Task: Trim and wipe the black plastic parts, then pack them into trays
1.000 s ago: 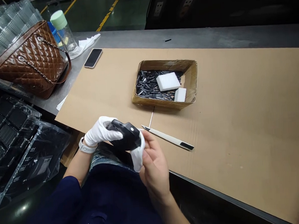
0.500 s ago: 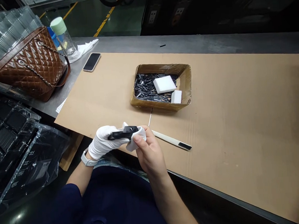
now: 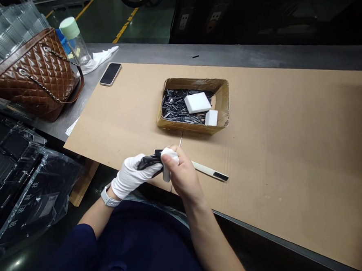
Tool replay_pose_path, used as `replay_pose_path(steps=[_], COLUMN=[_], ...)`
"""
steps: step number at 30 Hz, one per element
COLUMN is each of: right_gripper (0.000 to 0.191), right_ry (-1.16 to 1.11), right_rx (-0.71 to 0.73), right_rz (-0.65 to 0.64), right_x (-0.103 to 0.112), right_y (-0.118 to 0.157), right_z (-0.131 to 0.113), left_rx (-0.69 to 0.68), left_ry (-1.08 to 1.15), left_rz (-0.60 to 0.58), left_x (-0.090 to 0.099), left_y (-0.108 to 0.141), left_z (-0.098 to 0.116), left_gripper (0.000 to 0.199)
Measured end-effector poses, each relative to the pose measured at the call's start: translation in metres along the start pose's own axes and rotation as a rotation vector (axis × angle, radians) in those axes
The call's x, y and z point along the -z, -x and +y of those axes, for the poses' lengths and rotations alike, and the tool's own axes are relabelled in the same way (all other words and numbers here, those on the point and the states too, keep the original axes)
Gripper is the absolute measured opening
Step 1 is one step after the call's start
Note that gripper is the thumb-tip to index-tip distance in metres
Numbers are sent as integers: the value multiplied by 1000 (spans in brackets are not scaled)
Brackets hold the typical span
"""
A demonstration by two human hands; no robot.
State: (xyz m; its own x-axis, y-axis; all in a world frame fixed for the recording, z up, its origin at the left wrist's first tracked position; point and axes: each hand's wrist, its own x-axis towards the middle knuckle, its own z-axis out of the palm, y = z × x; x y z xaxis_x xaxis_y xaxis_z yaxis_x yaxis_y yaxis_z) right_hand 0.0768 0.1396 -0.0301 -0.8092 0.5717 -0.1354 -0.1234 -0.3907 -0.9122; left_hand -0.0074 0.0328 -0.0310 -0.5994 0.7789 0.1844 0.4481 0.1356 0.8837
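A black plastic-looking part (image 3: 148, 161) is gripped in my left hand (image 3: 131, 175), which wears a white glove. Bare, my right hand (image 3: 185, 172) pinches a white cloth (image 3: 169, 157) and presses it against the right end of that part. Cloth and fingers hide this end, so its shape does not fully show. On the cardboard sheet beyond my right hand lies a pale, flat-handled tool (image 3: 209, 171) with a dark tip, partly covered by the hand.
Ahead stands a cardboard box (image 3: 194, 129) holding many small black pieces (image 3: 176, 107) and two white foam blocks (image 3: 197, 103). A phone (image 3: 110, 74) lies at the sheet's far left. Beyond it are a brown quilted bag (image 3: 36, 75) and a green-capped bottle (image 3: 73, 40).
My hands have tilted the black part, and my right hand has shifted slightly right with the cloth bunched more tightly over the part's end. The view has moved a little.
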Motion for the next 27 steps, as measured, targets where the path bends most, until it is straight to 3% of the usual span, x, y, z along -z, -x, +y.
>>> replay_pose_path(steps=[4, 7, 13, 18, 20, 24, 27], right_gripper=[49, 52, 56, 53, 48, 44, 42], right_ry=[-62, -102, -111, -58, 134, 774, 1216], right_rx=[-96, -93, -68, -189, -99, 348, 593], right_rz=[-131, -72, 228, 127, 98, 3, -121], right_x=[8, 3, -7, 1, 5, 2, -13], right_y=[-3, -4, -13, -26, -29, -27, -28], right_z=[-7, -10, -2, 1, 1, -6, -15], left_rx=[-93, -133, -166, -95, -47, -20, 12], left_ry=[-61, -72, -53, -58, -36, -27, -97], left_rz=[-15, -8, -12, 47, 49, -2, -2], left_x=[1, -2, -13, -16, -16, -18, -24], left_y=[-2, -4, -6, -5, -5, -8, -13], left_z=[-2, -7, -21, -28, -27, -29, -37], left_gripper=[22, 22, 20, 23, 23, 22, 19])
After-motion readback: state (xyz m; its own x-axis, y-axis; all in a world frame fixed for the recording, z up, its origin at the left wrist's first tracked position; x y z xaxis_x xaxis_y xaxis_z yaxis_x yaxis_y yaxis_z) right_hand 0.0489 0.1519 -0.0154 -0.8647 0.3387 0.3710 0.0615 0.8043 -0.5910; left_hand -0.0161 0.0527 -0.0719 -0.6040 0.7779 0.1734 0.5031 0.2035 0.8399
